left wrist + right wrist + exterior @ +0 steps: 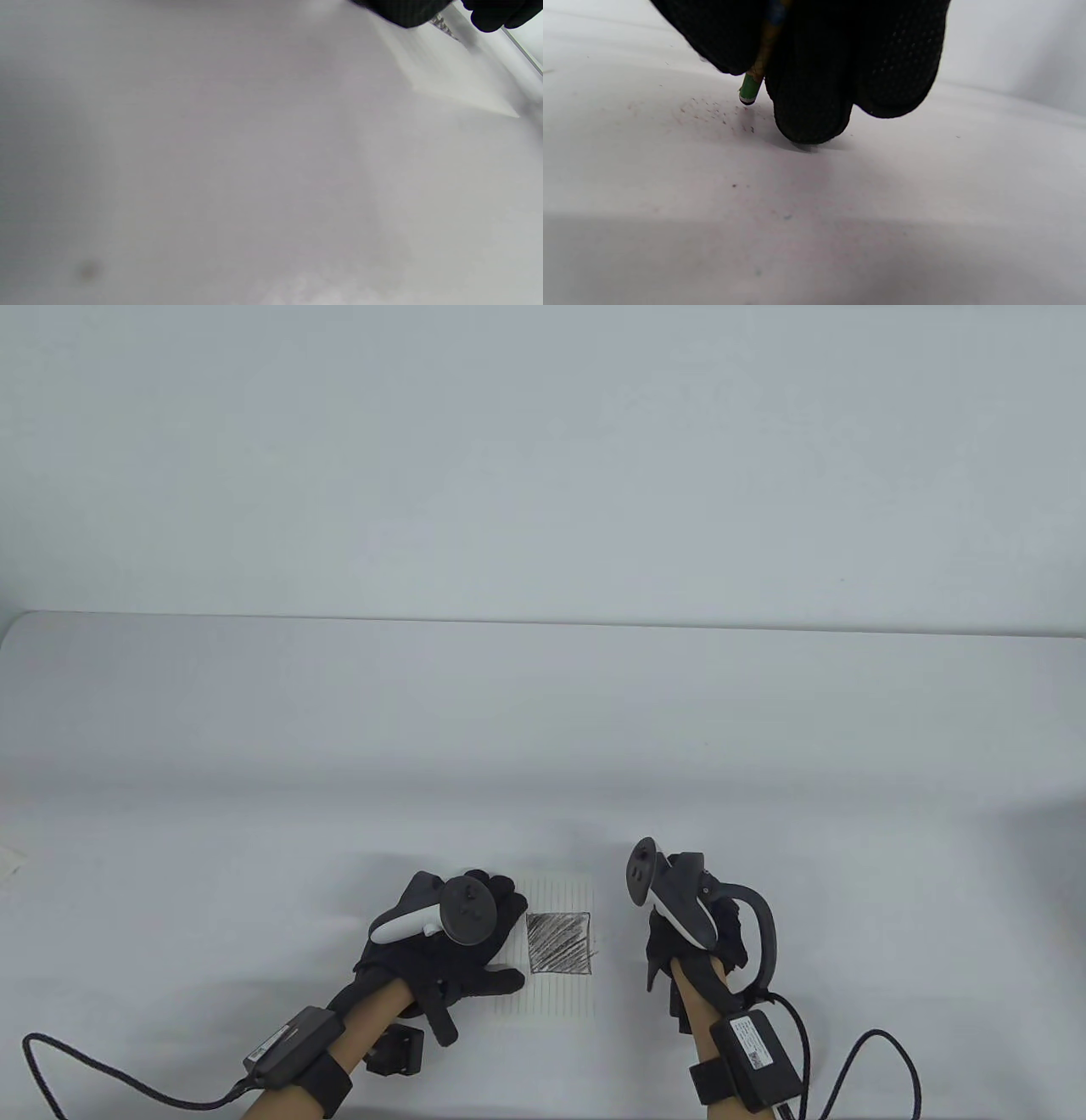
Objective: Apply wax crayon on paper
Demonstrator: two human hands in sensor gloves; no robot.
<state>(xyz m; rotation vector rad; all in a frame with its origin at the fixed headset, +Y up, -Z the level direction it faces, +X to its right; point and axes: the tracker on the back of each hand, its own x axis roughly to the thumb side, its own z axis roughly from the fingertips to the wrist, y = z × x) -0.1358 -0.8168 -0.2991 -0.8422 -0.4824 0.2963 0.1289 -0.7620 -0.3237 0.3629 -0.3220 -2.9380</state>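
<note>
Paper: a small lined sheet (556, 950) lies flat on the white counter (543, 746) near its front edge, between the two hands.
Shaded patch: a dark square of scribbled strokes (559, 943) sits on the right half of the sheet.
Left hand: the left hand (441, 950) rests palm down on the left part of the paper, fingers spread flat (nothing held), with the thumb stretched toward the patch's lower left corner.
Right hand: the right hand (691, 933) is off the paper, just beside its right edge, curled around the crayon.
Crayon: in the right wrist view a green-wrapped crayon (751, 87) pokes down from between the gloved fingers (814, 101), its dark end just above the counter; one fingertip touches the surface beside it.
Specks: fine dark crumbs (712, 112) are scattered on the counter by the crayon's end.
Left wrist view: mostly blurred counter, with a corner of the paper (458, 84) at upper right under the glove.
Other: a small black block (395, 1050) lies by the left wrist.
</note>
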